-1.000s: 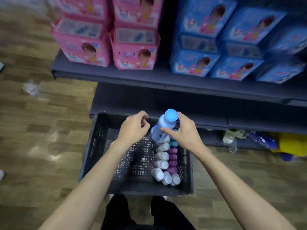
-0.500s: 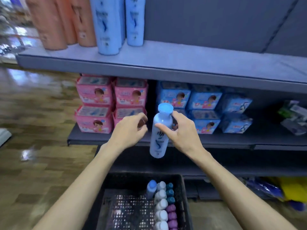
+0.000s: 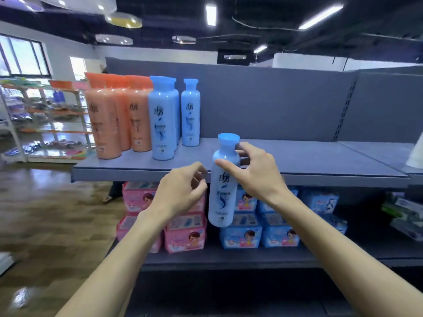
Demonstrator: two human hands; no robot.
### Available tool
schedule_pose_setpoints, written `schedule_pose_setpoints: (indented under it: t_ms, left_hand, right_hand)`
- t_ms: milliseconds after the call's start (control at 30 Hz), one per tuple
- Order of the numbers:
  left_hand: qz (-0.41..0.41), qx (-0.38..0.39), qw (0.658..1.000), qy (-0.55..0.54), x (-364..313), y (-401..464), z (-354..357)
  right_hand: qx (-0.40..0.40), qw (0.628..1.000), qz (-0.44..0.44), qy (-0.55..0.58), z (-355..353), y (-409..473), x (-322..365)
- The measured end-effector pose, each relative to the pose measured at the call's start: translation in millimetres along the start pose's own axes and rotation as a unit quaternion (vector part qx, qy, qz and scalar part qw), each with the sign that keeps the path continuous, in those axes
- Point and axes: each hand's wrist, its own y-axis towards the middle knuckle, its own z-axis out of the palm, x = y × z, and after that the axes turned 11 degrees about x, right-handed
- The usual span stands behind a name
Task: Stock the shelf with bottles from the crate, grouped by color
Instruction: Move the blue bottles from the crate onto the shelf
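Both hands were up in front of me, nearest the camera. My right hand (image 3: pixel 256 172) pinched the blue bottle (image 3: pixel 223 181) at its shoulder, thumb on the front face and fingers curled behind the neck just under the cap. My left hand (image 3: pixel 180 191) hovered just beside the bottle's left flank, fingers loosely curled and holding nothing; I could not tell whether a fingertip brushed the plastic.

The bottle hung upright, its base in front of the lower shelf's boxes and its cap (image 3: pixel 228 137) level with the top shelf (image 3: pixel 320 156). I judged it a smooth, stiff plastic bottle, probably full and so fairly heavy for a pinch that high up; the glossy skin looked slippery, and held at the shoulder it could swing. A firmer hold round the middle of the body, or the left hand under the base, seemed the safer way to carry it.

Behind the hands, pink boxes (image 3: pixel 183 234) and blue boxes (image 3: pixel 242 236) sat stacked on the lower shelf. Farther back, on the left of the top shelf, stood a group of orange bottles (image 3: pixel 109 120), and just beside them to the right the matching blue bottles (image 3: pixel 163 120), one more (image 3: pixel 190 113) set slightly apart. The bare shelf to their right looked the fitting spot for mine.
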Motion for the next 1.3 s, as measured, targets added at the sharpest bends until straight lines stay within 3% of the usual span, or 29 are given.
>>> schedule_pose_setpoints:
  t_ms: [533, 967, 1200, 1300]
  left_hand:
    - [0.005, -0.086, 0.994, 0.065, -26.9, 53.1, -89.1]
    - [-0.031, -0.068, 0.993, 0.088, -4.0, 64.8, -86.8]
    - [-0.043, -0.058, 0.994, 0.080, 11.4, 66.2, -70.9]
    - [-0.050, -0.048, 0.994, 0.080, 20.0, 64.4, -63.5]
  right_hand:
    - [-0.032, 0.997, -0.055, -0.036, -45.9, 92.8, 78.3]
    - [-0.012, 0.998, 0.034, -0.050, -4.4, 145.7, 47.9]
    - [0.080, 0.993, 0.085, -0.034, 17.9, 111.5, 11.5]
    - [0.077, 0.994, 0.082, -0.008, 33.3, 97.4, -2.9]
